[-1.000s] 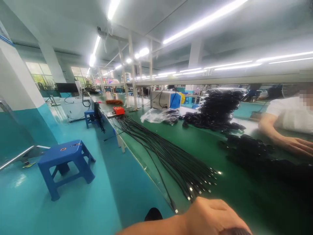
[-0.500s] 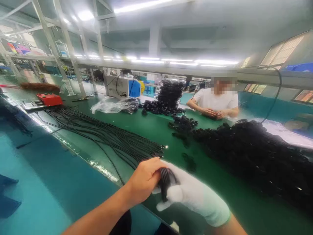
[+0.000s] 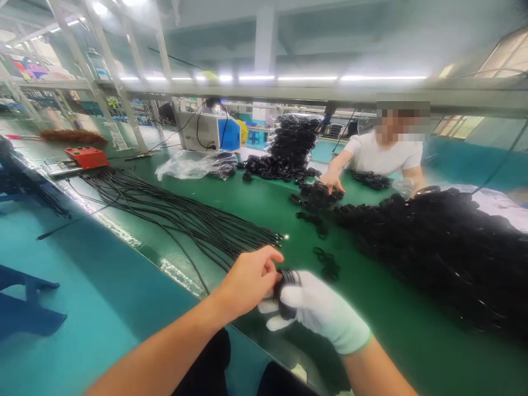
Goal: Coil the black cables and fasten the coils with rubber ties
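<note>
My right hand (image 3: 325,311), in a white glove, is wrapped round a coil of black cable (image 3: 287,305) near the table's front edge. My bare left hand (image 3: 251,280) is at the coil's left side. Its fingers are curled against the top of the coil, with the index finger stretched partly over it; the fingertips are partly hidden. Just beyond my left hand, a bundle of long black cables (image 3: 185,214) lies along the green table (image 3: 264,195), metal tips pointing toward me. Several small loose black coils (image 3: 328,264) lie beyond my right hand.
A large heap of black coils (image 3: 437,253) fills the right side. Across the table, a co-worker's hand (image 3: 333,181) rests on more coils. A red box (image 3: 87,158), a plastic bag (image 3: 185,165), a grey-blue machine (image 3: 208,132) and stacked coils (image 3: 293,140) stand farther back.
My left hand's index finger has lifted and straightened at the coil, while my right hand keeps its hold. The co-worker has reached to the coils on the table. The view has tilted down slightly.
</note>
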Demonstrator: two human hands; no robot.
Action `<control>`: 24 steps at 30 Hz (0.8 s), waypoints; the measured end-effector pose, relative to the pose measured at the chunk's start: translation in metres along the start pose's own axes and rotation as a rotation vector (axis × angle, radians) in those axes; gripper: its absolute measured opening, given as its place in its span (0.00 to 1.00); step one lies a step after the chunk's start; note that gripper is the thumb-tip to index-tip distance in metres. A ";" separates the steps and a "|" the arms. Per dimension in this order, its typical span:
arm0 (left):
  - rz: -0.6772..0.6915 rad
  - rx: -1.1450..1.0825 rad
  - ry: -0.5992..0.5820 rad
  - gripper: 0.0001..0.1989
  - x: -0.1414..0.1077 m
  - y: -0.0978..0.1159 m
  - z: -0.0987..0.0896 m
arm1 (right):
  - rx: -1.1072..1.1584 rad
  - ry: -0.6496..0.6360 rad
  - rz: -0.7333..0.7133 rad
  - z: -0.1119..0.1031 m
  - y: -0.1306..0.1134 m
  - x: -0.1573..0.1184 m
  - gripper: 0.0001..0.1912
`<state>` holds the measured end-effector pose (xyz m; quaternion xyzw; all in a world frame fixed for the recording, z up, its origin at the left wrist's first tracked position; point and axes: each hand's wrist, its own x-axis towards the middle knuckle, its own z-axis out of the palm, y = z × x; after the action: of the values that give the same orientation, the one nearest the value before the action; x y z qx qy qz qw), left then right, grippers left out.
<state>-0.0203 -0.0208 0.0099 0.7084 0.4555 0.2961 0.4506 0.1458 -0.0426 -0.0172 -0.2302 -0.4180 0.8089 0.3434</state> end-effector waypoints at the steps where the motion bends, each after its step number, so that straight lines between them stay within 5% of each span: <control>1: -0.044 -0.047 -0.022 0.14 0.001 -0.001 0.002 | -0.015 0.007 -0.010 0.000 0.001 0.001 0.16; 15: -0.025 0.384 -0.001 0.02 0.006 -0.005 -0.003 | -0.163 0.165 0.027 0.016 0.006 0.003 0.12; 20: -0.052 0.310 0.008 0.03 0.012 -0.011 0.000 | -0.208 0.166 0.060 0.014 0.007 0.005 0.15; 24: -0.031 0.209 0.005 0.09 0.009 -0.007 -0.001 | -0.035 0.123 -0.004 0.005 0.007 0.005 0.13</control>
<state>-0.0202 -0.0105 0.0041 0.7434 0.4961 0.2418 0.3778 0.1365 -0.0447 -0.0208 -0.2846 -0.4105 0.7851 0.3662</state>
